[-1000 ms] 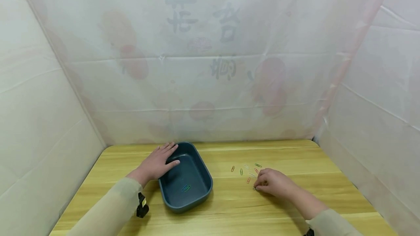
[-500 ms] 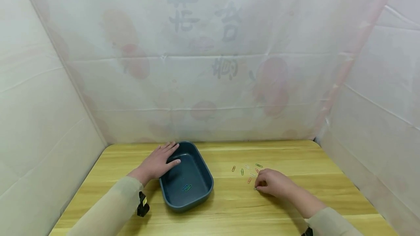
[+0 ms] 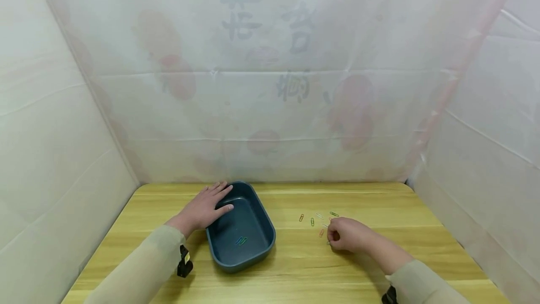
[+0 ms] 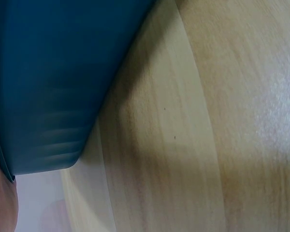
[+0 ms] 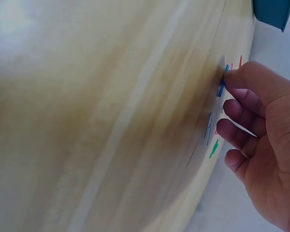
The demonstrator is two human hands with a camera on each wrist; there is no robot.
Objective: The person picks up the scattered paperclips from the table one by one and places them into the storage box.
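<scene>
A change is noted at the right hand [image 3: 348, 234]: it was lying low over the loose paper clips [image 3: 314, 219] a second ago and is now seen turned up slightly, its fingers [image 5: 238, 79] curled and pinching a blue clip [image 5: 222, 87] whose lower end remains against the bench [image 3: 295, 266]. The clip is judged gripped but not yet carried clear. The remaining clips are scattered at ten o'clock from that hand. The left hand [image 3: 205, 209] is unchanged, laid with straight fingers on the nine o'clock rim of the blue tray [image 3: 253, 262], steadying it; two clips [image 3: 241, 241] are recorded inside. Transfer to the tray is judged pending.
</scene>
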